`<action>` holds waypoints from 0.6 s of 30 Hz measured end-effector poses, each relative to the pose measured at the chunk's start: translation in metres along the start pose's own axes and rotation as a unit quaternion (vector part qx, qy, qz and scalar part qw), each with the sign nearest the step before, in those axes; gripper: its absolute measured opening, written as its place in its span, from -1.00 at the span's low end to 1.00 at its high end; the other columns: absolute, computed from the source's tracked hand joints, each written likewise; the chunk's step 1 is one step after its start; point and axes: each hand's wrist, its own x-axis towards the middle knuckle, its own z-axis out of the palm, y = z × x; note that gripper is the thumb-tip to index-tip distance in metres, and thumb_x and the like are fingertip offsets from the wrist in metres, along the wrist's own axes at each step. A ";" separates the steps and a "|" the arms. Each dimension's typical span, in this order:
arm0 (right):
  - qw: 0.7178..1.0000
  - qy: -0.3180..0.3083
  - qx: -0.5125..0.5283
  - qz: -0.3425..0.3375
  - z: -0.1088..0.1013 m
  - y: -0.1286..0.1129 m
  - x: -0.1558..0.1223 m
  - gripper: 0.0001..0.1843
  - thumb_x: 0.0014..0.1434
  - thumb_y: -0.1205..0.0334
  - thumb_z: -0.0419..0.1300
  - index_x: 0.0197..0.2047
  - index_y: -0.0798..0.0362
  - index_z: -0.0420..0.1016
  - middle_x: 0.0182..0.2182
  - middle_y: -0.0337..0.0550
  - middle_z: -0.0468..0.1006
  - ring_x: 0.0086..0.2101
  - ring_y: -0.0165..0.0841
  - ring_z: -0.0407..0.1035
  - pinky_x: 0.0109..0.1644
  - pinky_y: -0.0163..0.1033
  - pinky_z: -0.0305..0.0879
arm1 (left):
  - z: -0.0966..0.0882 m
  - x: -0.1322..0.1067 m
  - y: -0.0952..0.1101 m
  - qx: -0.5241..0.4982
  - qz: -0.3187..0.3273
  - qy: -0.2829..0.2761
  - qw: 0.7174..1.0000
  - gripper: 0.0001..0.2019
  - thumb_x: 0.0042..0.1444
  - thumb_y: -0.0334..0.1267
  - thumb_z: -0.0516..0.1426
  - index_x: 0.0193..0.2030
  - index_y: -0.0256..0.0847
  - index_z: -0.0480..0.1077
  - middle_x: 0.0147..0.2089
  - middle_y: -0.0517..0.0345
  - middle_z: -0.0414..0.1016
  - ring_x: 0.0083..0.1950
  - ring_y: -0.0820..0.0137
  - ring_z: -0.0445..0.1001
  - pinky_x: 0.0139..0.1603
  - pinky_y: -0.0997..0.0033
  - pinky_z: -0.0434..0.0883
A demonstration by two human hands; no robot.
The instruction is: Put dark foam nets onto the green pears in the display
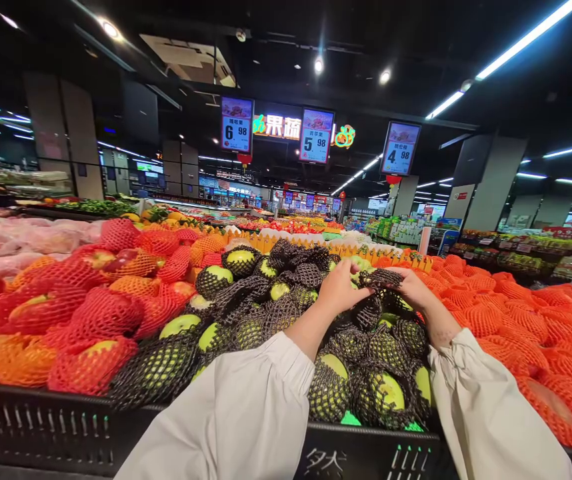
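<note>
In the head view, my left hand [340, 288] reaches over a heap of green apples [390, 392] in black foam nets. Its thumb and fingers are apart, with the thumb tip close to a dark net, and I make out nothing held in it. My right hand [413, 289] is closed, pinching a black foam net sleeve [386, 278] that stretches toward my left hand. Whether an apple sits inside that sleeve cannot be made out. Pale green apples [362, 263] show just behind my fingers. Most fruit below my hands is wrapped in mesh.
Red and orange netted fruit [101, 313] is piled on the left, orange-red netted fruit [511, 313] on the right. A black slatted crate edge [41, 423] runs along the front. Price screens [315, 136] hang overhead. Stocked shelves [531, 253] stand at the right.
</note>
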 end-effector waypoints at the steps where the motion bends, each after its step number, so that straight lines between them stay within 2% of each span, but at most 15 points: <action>1: 1.000 -0.003 0.002 0.002 0.001 0.000 0.000 -0.53 -0.41 0.04 0.57 -0.37 0.03 0.64 -0.37 -0.14 0.67 -0.29 -0.19 0.53 -0.06 -0.11 0.40 | 0.001 0.000 -0.001 -0.007 0.014 -0.007 1.000 -0.63 -0.02 -0.16 0.30 -0.06 -0.14 0.40 0.01 0.09 0.49 -0.05 0.29 0.49 -0.08 0.35 0.43; 4: 1.000 0.013 0.006 -0.005 -0.001 0.003 0.003 -0.59 -0.36 0.15 0.53 -0.34 0.02 0.64 -0.33 -0.16 0.67 -0.26 -0.21 0.53 -0.01 -0.11 0.40 | 0.002 0.000 -0.001 -0.011 0.075 -0.046 0.996 -0.77 0.10 -0.25 0.21 -0.09 -0.18 0.48 0.04 0.05 0.50 0.07 0.25 0.47 0.12 0.30 0.39; 6: 0.996 0.082 0.024 -0.002 -0.006 0.008 0.006 -0.59 -0.37 0.26 0.47 -0.32 0.02 0.62 -0.33 -0.19 0.65 -0.28 -0.25 0.51 -0.06 -0.15 0.42 | 0.002 0.000 0.000 -0.009 0.095 -0.079 0.992 -0.81 0.12 -0.24 0.18 -0.13 -0.19 0.52 -0.03 0.05 0.56 0.07 0.22 0.48 0.14 0.27 0.38; 8: 0.983 0.175 0.051 0.019 -0.015 0.015 0.011 -0.60 -0.41 0.36 0.39 -0.36 0.01 0.56 -0.43 -0.26 0.60 -0.42 -0.34 0.46 -0.27 -0.25 0.43 | 0.002 -0.001 0.003 -0.013 0.099 -0.124 0.987 -0.83 0.09 -0.25 0.19 -0.19 -0.19 0.54 -0.13 0.07 0.60 -0.01 0.21 0.51 0.07 0.28 0.41; 10: 0.967 0.239 0.078 0.042 -0.025 0.022 0.015 -0.67 -0.42 0.38 0.33 -0.45 -0.01 0.45 -0.62 -0.36 0.45 -0.61 -0.45 0.29 -0.54 -0.35 0.28 | 0.001 -0.002 0.004 -0.018 0.108 -0.160 0.981 -0.87 0.06 -0.28 0.19 -0.27 -0.20 0.55 -0.20 0.09 0.61 -0.09 0.22 0.53 0.00 0.30 0.42; 12: 0.962 0.250 0.098 0.053 -0.033 0.029 0.018 -0.72 -0.39 0.37 0.30 -0.53 -0.03 0.32 -0.73 -0.43 0.28 -0.71 -0.52 0.12 -0.69 -0.42 0.04 | 0.002 -0.002 0.003 -0.018 0.122 -0.166 0.978 -0.89 0.04 -0.29 0.20 -0.30 -0.20 0.55 -0.22 0.09 0.62 -0.11 0.21 0.54 -0.01 0.30 0.42; 14: 0.961 0.237 0.126 0.058 -0.038 0.034 0.020 -0.69 -0.36 0.34 0.31 -0.58 -0.05 0.21 -0.76 -0.42 0.22 -0.72 -0.53 0.07 -0.74 -0.44 -0.03 | 0.003 -0.001 0.001 -0.007 0.120 -0.144 0.982 -0.88 0.03 -0.27 0.22 -0.28 -0.20 0.55 -0.17 0.07 0.61 -0.08 0.20 0.54 0.00 0.28 0.42; 18: 0.964 0.186 0.186 0.046 -0.038 0.035 0.020 -0.61 -0.19 0.26 0.35 -0.58 -0.07 0.12 -0.76 -0.42 0.17 -0.70 -0.48 0.14 -0.64 -0.37 0.29 | 0.004 0.001 -0.005 0.045 0.086 -0.098 0.991 -0.81 0.04 -0.25 0.25 -0.20 -0.25 0.52 -0.03 -0.01 0.57 0.01 0.17 0.52 0.05 0.25 0.42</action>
